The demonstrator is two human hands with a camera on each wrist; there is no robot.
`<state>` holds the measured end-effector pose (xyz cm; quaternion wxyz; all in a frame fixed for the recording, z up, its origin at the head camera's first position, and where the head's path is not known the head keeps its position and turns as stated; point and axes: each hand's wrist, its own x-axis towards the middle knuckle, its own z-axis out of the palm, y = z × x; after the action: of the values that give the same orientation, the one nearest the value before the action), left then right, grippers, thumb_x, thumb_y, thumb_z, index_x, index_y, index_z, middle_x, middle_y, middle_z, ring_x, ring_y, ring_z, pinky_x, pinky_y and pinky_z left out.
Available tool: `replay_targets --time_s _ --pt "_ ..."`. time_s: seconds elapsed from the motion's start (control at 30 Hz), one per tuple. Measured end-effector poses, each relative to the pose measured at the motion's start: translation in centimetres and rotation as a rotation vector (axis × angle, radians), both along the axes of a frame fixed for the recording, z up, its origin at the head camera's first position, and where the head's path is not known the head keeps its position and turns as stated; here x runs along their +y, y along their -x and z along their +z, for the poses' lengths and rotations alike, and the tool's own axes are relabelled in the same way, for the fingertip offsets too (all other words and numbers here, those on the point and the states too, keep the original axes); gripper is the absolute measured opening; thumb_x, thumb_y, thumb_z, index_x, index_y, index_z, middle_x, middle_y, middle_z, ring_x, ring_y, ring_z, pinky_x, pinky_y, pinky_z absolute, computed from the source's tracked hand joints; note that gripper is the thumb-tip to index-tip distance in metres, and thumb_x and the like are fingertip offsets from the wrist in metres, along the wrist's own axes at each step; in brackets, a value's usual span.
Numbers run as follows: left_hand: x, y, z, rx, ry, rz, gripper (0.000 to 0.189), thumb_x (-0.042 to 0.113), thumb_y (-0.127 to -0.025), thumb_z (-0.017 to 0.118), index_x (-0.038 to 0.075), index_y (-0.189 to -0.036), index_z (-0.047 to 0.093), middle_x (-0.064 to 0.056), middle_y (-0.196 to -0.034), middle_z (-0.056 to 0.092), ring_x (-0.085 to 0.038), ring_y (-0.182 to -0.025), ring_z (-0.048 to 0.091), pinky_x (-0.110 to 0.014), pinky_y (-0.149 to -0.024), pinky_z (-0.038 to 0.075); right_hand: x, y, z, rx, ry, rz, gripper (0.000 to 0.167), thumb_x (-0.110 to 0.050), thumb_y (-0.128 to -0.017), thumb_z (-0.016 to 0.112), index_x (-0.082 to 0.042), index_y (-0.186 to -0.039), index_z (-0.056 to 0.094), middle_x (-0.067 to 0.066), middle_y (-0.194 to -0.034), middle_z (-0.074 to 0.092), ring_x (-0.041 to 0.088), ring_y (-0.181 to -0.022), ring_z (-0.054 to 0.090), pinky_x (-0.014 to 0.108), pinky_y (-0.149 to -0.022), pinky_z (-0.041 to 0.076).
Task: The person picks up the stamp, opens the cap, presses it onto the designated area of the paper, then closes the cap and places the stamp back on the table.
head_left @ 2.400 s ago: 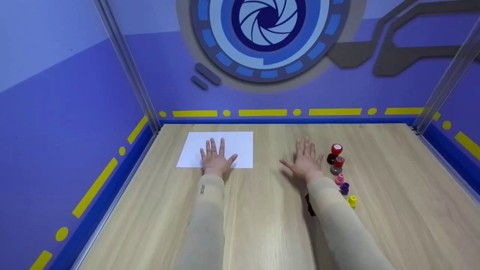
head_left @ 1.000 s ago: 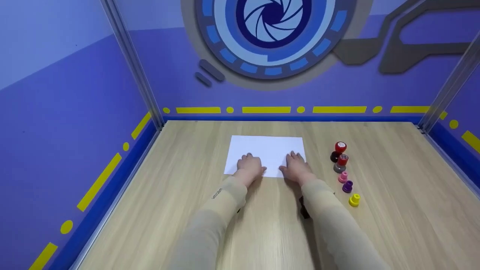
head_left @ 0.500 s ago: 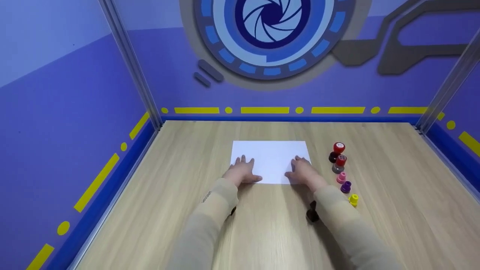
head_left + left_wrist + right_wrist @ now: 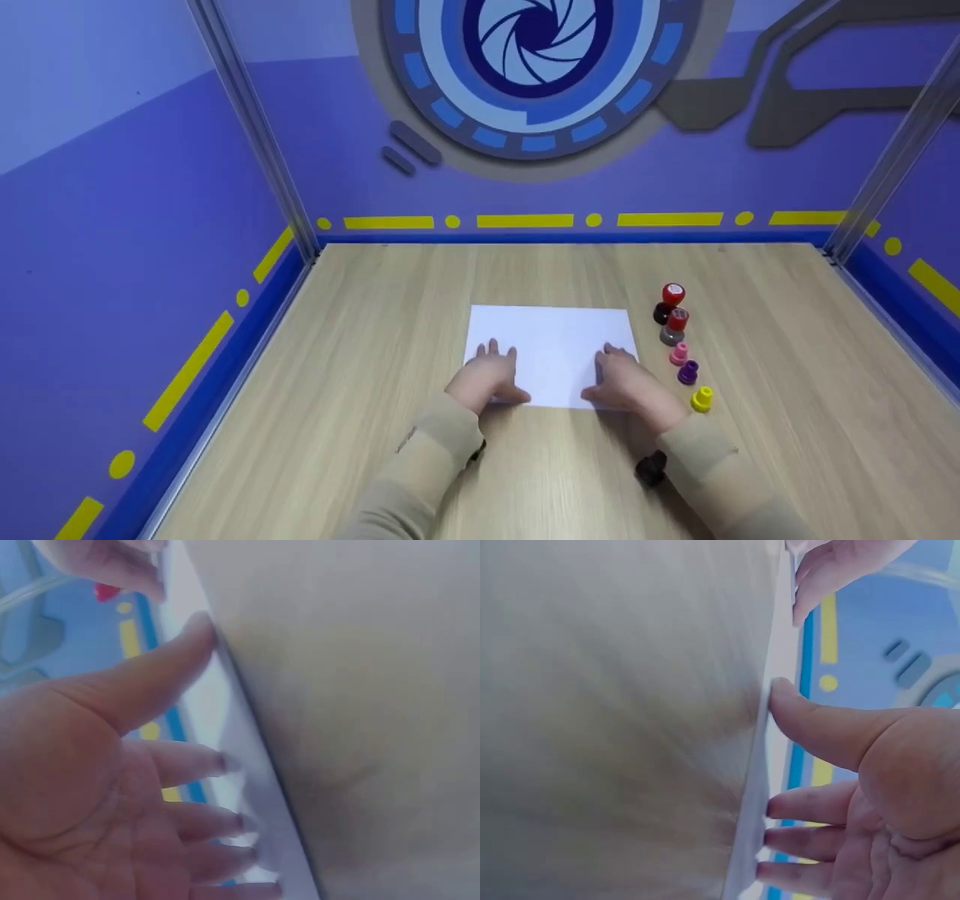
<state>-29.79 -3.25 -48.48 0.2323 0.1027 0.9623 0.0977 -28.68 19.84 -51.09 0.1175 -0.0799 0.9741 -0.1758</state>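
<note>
A white sheet of paper (image 4: 551, 337) lies flat on the wooden table (image 4: 390, 300), in front of the person. The left hand (image 4: 491, 375) rests its fingertips on the sheet's left part, thumb at the near edge. On the right part the right hand (image 4: 622, 379) does the same, its thumb (image 4: 791, 701) touching close to the near edge. Both wrist views show fairly straight, spread fingers, with the left thumb (image 4: 169, 667) right at the paper's edge and the palms raised off the surface. Neither hand is curled round anything.
Right of the paper stand two red-topped stamps, one with a black base (image 4: 673, 294) and one with a grey base (image 4: 677, 321). Nearer come small pink (image 4: 679, 353), purple (image 4: 688, 372) and yellow (image 4: 702, 399) stamps in a line. Printed blue panels (image 4: 525, 195) enclose the table's back and sides.
The paper was first moved from the left to the middle. Since then both hands have slid it nearer to the person, and the fingers of the left hand have spread.
</note>
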Motion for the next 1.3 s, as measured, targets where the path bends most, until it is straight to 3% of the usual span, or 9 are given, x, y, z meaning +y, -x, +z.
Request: replay_targets --time_s 0.2,0.37,0.57,0.7,0.87,0.97,1.03,1.13,1.3 --pt "0.3 -2.1 0.1 0.040 0.047 -0.035 0.094 0.048 -0.091 0.076 0.008 -0.162 0.029 -0.028 -0.169 0.017 -0.045 -0.158 0.018 -0.048 -0.131 0.024 0.1 -2.5 0.2 -0.027 -0.002 -0.011 0.079 -0.028 -0.090 0.080 0.011 -0.149 0.044 0.035 -0.161 0.032 0.053 -0.149 0.032 0.063 -0.124 0.029" --pt "0.3 -3.2 0.0 0.059 0.035 -0.035 0.095 0.047 -0.088 0.080 0.008 -0.161 0.033 -0.028 -0.168 0.020 -0.045 -0.157 0.022 -0.049 -0.129 0.028 0.3 -3.8 0.2 -0.040 -0.013 -0.012 0.082 -0.030 -0.087 0.083 0.010 -0.148 0.046 0.034 -0.160 0.033 0.052 -0.149 0.033 0.064 -0.122 0.031" --pt "0.2 -3.8 -0.1 0.079 0.023 -0.033 0.095 0.047 -0.087 0.081 0.009 -0.160 0.035 -0.027 -0.168 0.022 -0.045 -0.156 0.024 -0.050 -0.127 0.032 0.5 -4.3 0.1 -0.029 -0.005 -0.012 0.083 -0.031 -0.084 0.085 0.008 -0.147 0.048 0.033 -0.159 0.036 0.052 -0.148 0.035 0.065 -0.120 0.033" --pt "0.2 -3.9 -0.1 0.092 0.027 -0.031 0.094 0.048 -0.086 0.081 0.010 -0.160 0.036 -0.026 -0.168 0.023 -0.044 -0.156 0.025 -0.052 -0.125 0.035 1.6 -4.2 1.0 -0.018 0.101 -0.026 0.076 -0.030 -0.085 0.085 0.005 -0.145 0.053 0.030 -0.152 0.049 0.049 -0.142 0.045 0.062 -0.116 0.041" --pt "0.5 -3.8 0.0 0.089 0.038 -0.020 0.094 0.051 -0.086 0.080 0.012 -0.160 0.037 -0.024 -0.169 0.023 -0.042 -0.157 0.025 -0.052 -0.124 0.036 6.7 -3.4 3.8 0.058 0.387 0.075 0.040 -0.021 -0.091 0.079 0.003 -0.122 0.072 0.021 -0.118 0.075 0.034 -0.107 0.071 0.040 -0.091 0.062" --pt "0.7 -3.8 -0.2 0.090 0.050 -0.014 0.094 0.053 -0.087 0.079 0.014 -0.161 0.036 -0.023 -0.169 0.023 -0.041 -0.157 0.025 -0.052 -0.124 0.037 10.7 -3.1 5.2 0.044 0.491 0.045 0.031 -0.021 -0.094 0.076 0.000 -0.116 0.075 0.015 -0.112 0.077 0.019 -0.094 0.072 0.023 -0.079 0.060" --pt "0.8 -3.8 -0.3 0.097 0.053 -0.011 0.094 0.053 -0.087 0.078 0.014 -0.160 0.036 -0.023 -0.169 0.023 -0.041 -0.157 0.026 -0.052 -0.123 0.038 13.3 -3.2 5.5 0.021 0.492 -0.032 0.033 -0.026 -0.094 0.076 -0.004 -0.118 0.075 0.014 -0.115 0.076 0.014 -0.095 0.069 0.018 -0.079 0.056" --pt "0.7 -3.8 -0.5 0.106 0.060 -0.017 0.093 0.054 -0.087 0.078 0.013 -0.160 0.036 -0.023 -0.169 0.024 -0.041 -0.156 0.027 -0.051 -0.123 0.038 16.4 -3.2 5.2 -0.031 0.452 -0.106 0.036 -0.030 -0.093 0.078 -0.008 -0.121 0.074 0.013 -0.119 0.075 0.016 -0.103 0.069 0.019 -0.086 0.056" --pt "0.5 -3.7 -0.7 0.106 0.059 -0.016 0.093 0.054 -0.087 0.078 0.014 -0.160 0.037 -0.023 -0.169 0.024 -0.041 -0.156 0.027 -0.051 -0.123 0.038 18.9 -2.9 3.5 -0.132 0.429 -0.085 0.036 -0.023 -0.090 0.081 -0.008 -0.122 0.075 0.014 -0.122 0.075 0.022 -0.108 0.069 0.025 -0.092 0.058"
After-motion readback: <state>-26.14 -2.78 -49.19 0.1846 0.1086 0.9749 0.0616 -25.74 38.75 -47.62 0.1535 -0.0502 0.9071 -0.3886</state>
